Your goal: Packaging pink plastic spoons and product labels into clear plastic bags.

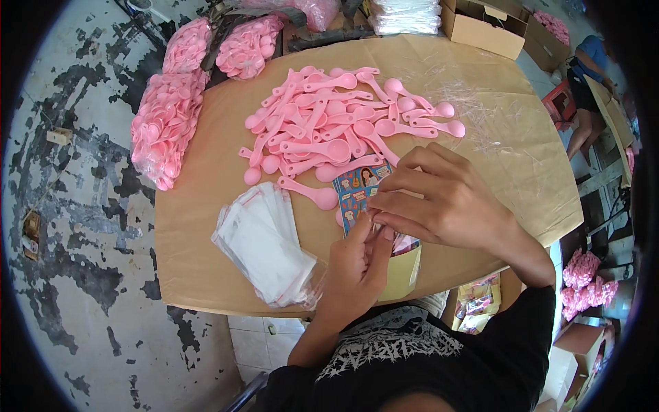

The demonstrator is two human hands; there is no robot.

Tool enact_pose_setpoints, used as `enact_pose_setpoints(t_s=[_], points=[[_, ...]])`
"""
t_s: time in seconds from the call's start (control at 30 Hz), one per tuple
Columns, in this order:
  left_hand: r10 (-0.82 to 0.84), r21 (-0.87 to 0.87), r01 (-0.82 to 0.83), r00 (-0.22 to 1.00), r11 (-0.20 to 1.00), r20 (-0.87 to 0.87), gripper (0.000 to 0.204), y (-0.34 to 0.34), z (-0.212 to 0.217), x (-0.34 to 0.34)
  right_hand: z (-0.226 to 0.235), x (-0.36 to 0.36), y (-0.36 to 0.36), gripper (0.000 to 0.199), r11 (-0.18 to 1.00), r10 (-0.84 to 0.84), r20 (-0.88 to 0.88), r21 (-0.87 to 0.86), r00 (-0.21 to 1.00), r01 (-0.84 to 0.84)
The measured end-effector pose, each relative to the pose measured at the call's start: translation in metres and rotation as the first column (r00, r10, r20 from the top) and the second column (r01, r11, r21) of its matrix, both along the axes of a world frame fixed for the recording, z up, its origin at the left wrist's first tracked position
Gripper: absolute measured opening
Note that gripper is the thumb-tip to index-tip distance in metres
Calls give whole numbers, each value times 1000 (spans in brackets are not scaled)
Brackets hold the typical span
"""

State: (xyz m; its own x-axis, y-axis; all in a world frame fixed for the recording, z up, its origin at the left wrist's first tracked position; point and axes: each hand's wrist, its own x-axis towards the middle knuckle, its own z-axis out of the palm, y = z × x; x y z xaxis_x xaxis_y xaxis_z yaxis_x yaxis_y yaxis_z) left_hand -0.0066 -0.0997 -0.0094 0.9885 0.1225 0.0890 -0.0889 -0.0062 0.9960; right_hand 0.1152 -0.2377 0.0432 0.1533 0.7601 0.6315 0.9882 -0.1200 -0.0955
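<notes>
My left hand (359,266) and my right hand (443,199) meet over the near middle of the table, fingers pinched together. Between their fingertips is a clear plastic bag, mostly hidden by the fingers. Beneath and behind them lie blue printed cards (349,194), partly covered by my right hand. A yellow card or pad (400,273) sticks out below my hands at the table's near edge. Left of my left hand, a fanned stack of clear plastic bags (264,247) rests on the table. Just beyond the cards spreads a pile of pink measuring spoons (329,123).
Brown paper covers the table (199,226). Thin clear strips (473,113) are scattered at the far right. Bulging bags of pink spoons (168,127) stand at the left edge. Behind is a cardboard box (486,29). Another box (509,296) sits below the near edge. Someone sits at far right.
</notes>
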Motion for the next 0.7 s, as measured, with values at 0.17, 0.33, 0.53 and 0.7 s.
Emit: enact_pose_setpoints(t_s=[0.17,0.33,0.53,0.7], points=[[-101,354,163,977,921,-187,24,7,26,-1,11,-1,-7,22,989,8,33,-145,999,-3],[-64,187,54,997,981,49,23,-1,17,-3,16,-3,-16,15,999,-39,-225,-7,974,39],[-58,-387,68,998,920,37,27,-5,17,-3,43,15,-70,13,905,9,-653,328,757,272],[-42,-236,44,999,971,13,31,-6,9,-1,18,-12,-28,19,985,-77,-151,142,985,99]])
